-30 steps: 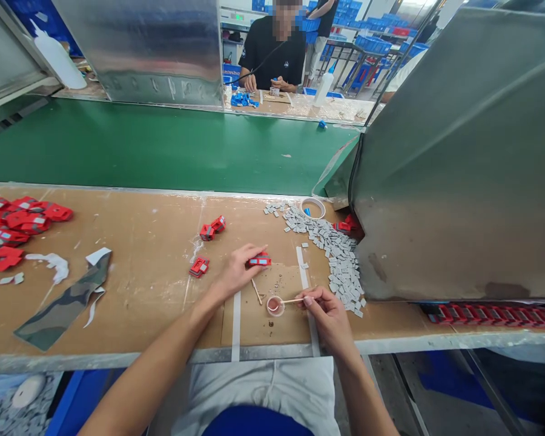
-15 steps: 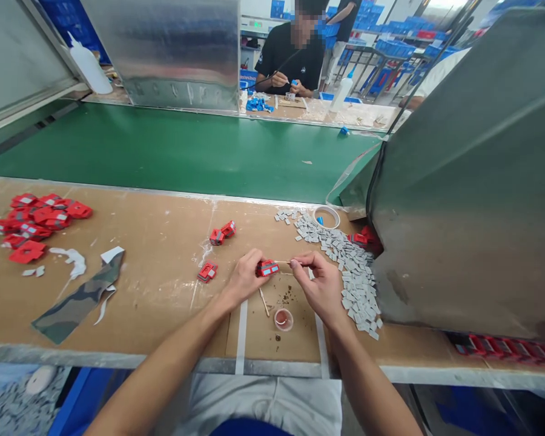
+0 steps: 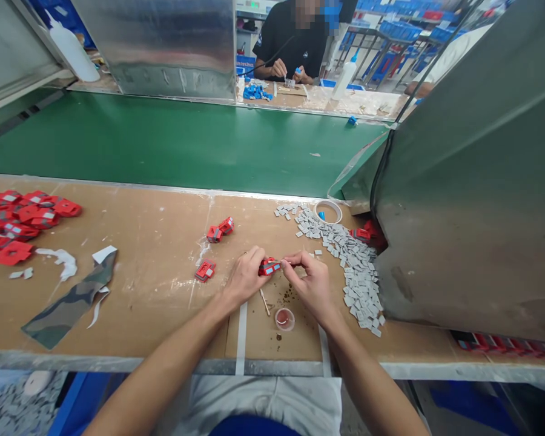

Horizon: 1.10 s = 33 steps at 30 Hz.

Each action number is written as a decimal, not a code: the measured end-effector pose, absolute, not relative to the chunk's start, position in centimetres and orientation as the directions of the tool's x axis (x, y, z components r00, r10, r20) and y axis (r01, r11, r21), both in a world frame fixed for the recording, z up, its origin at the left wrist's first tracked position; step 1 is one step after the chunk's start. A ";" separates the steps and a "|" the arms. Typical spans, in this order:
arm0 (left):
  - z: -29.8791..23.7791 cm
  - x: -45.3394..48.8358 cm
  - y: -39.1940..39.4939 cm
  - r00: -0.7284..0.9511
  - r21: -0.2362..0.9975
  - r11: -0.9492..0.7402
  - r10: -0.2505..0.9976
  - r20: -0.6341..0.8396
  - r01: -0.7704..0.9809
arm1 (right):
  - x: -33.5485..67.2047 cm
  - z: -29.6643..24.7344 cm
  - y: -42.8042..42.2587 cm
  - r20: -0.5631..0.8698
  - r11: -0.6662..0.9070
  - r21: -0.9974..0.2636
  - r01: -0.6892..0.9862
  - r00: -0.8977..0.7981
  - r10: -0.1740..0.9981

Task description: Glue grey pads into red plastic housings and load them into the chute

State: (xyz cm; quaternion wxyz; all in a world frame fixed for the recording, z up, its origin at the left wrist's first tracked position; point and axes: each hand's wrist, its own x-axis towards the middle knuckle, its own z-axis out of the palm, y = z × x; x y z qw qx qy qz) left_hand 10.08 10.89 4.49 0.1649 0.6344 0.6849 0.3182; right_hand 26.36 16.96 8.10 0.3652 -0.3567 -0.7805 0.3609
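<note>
My left hand is closed on a small red toy vehicle part with a grey band and pale window patches. Between the fingertips of my right hand is a thin wooden stick, its tip lying over the top of that part. Just below stands a small clear cup with reddish liquid, dark specks around it. A second thin stick lies to its left. Left of my hands rest a few more red parts. My left fingertips are partly hidden behind the part.
Many grey tiles spread at right, near a tape roll and metal panel. Red parts pile at far left above a camouflage strip. Beyond runs a green belt; a co-worker sits across it.
My right hand has moved slightly left, bringing the stick's tip from the red part's right end to over its top. A grey tile now shows beside my right hand. The view has shifted slightly.
</note>
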 end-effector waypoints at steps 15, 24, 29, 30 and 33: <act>4.9 10.0 10.5 -0.133 0.673 -0.036 0.971 0.198 0.738 | 30.7 10.5 15.8 0.302 0.436 -0.871 0.226 -0.452 0.839; 5.3 9.7 10.5 -0.184 0.803 -0.079 0.956 0.229 0.590 | 32.8 9.4 10.7 0.130 0.503 -0.807 0.308 -0.739 0.661; 5.0 9.4 10.7 -0.242 0.885 -0.071 0.949 0.202 0.460 | 33.6 10.3 16.4 0.135 0.539 -0.739 0.405 -0.694 0.707; 5.0 9.4 10.8 -0.256 0.915 -0.061 0.951 0.174 0.398 | 33.9 10.3 18.5 0.163 0.532 -0.684 0.499 -0.606 0.778; 5.1 9.1 11.0 -0.281 0.979 -0.026 0.956 0.083 0.202 | 34.2 9.3 24.3 0.128 0.379 -0.472 0.796 -0.364 0.923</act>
